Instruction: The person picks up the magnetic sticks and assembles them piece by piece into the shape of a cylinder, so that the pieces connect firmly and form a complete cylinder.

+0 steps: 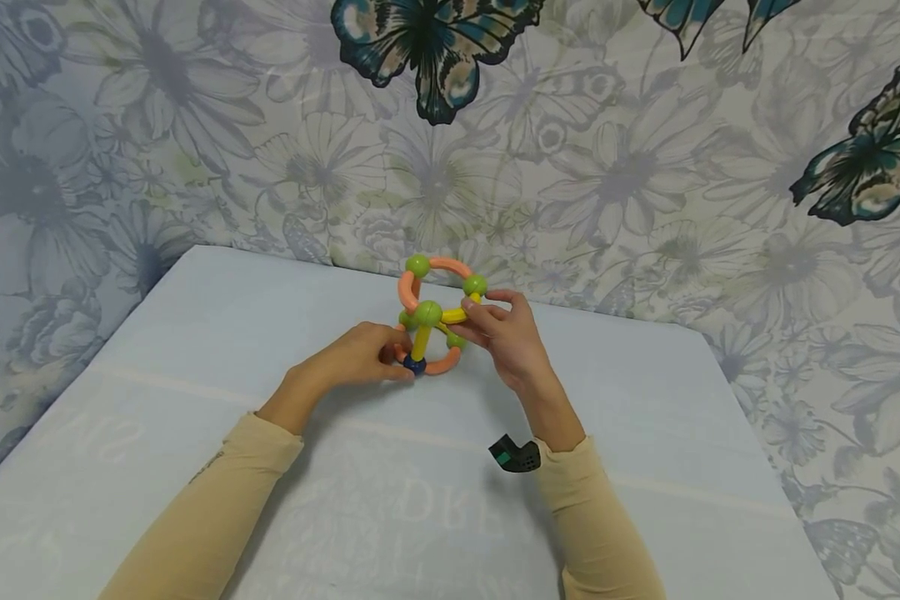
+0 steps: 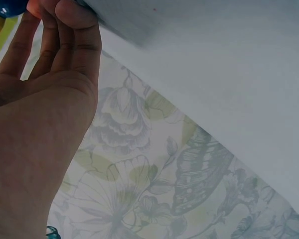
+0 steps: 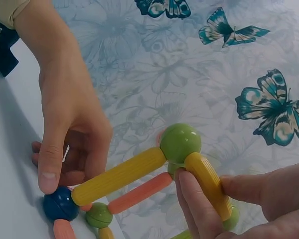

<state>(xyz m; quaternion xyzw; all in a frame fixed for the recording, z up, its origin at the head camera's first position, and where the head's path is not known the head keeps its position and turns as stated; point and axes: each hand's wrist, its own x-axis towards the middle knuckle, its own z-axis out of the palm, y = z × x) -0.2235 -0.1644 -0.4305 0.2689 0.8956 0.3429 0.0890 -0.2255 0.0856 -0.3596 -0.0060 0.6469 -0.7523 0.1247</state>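
A ball-and-rod construction toy (image 1: 442, 363) stands on the table, with green balls, orange curved rods and yellow rods. At its near lower corner is a dark blue ball (image 3: 60, 203). My left hand (image 1: 360, 354) grips that lower corner, the thumb on the blue ball and the other fingers bent beside an orange rod. A straight yellow rod (image 1: 421, 343) rises from the blue ball to a green ball (image 1: 428, 313). My right hand (image 1: 512, 333) pinches a yellow rod (image 3: 209, 184) joined to this upper green ball. The left wrist view catches only a sliver of the toy.
Under the toy is a pale table (image 1: 607, 375), its far edge close behind the toy. A wall covering (image 1: 607, 167) with flowers and butterflies rises beyond it. A black device (image 1: 515, 455) sits at the right sleeve cuff.
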